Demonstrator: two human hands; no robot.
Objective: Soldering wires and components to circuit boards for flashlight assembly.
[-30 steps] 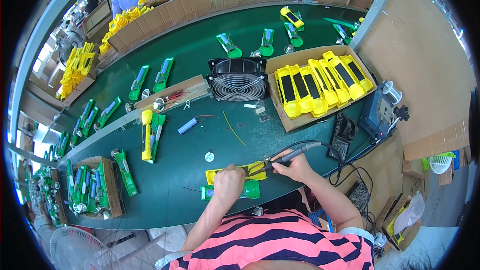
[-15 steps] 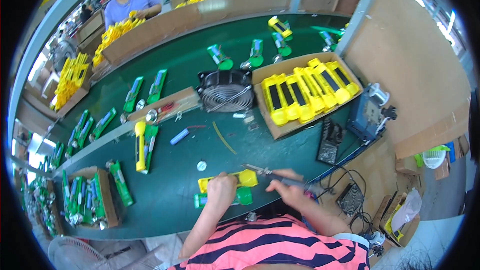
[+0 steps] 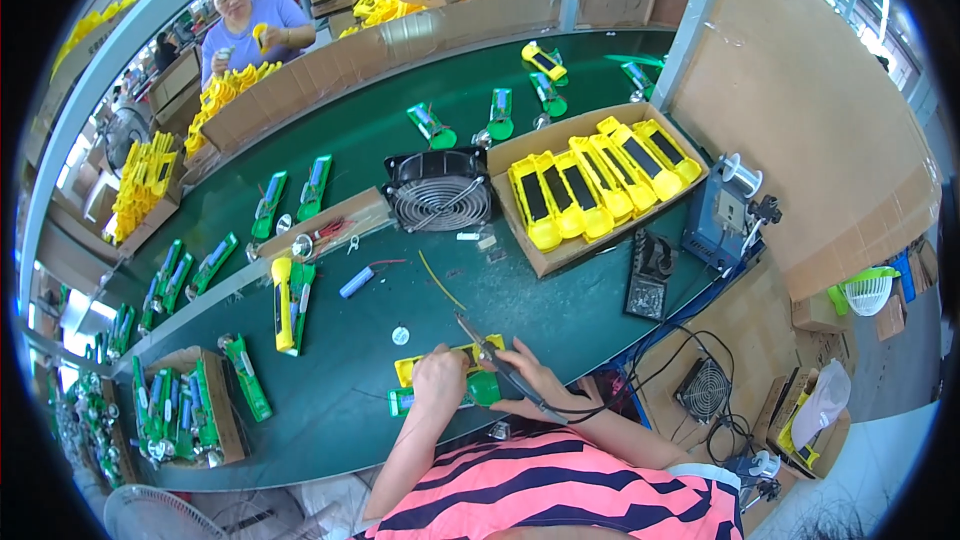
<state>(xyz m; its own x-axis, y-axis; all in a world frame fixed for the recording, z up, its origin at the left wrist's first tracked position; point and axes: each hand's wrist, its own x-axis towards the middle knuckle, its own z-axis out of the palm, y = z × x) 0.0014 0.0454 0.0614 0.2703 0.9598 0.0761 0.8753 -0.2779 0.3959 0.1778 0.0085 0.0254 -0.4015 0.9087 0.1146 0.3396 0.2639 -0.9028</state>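
My left hand [image 3: 438, 380] is closed, fingers curled down over a yellow flashlight casing [image 3: 405, 370] on the green work surface. A green flashlight casing [image 3: 484, 389] lies against its near side. My right hand [image 3: 532, 380] holds a soldering iron [image 3: 507, 368], its metal tip pointing up and away to the left, above the yellow casing. The fingers of this hand also reach down beside the green casing. What the left fingertips pinch is hidden under the hand. A small round silvery disc [image 3: 401, 336] lies just beyond.
A carton [image 3: 545, 262] of yellow casings stands at the far right, beside a black fan [image 3: 438, 190] and a blue soldering station [image 3: 712, 225]. Green assemblies fill a box [image 3: 230, 410] at left. The iron's cord [image 3: 640, 405] trails right. A co-worker [image 3: 255, 25] sits across the belt.
My right hand has come left, close to the casings, and the iron has swung so its tip points farther away. My left hand stays over the yellow casing. The co-worker's hands have risen.
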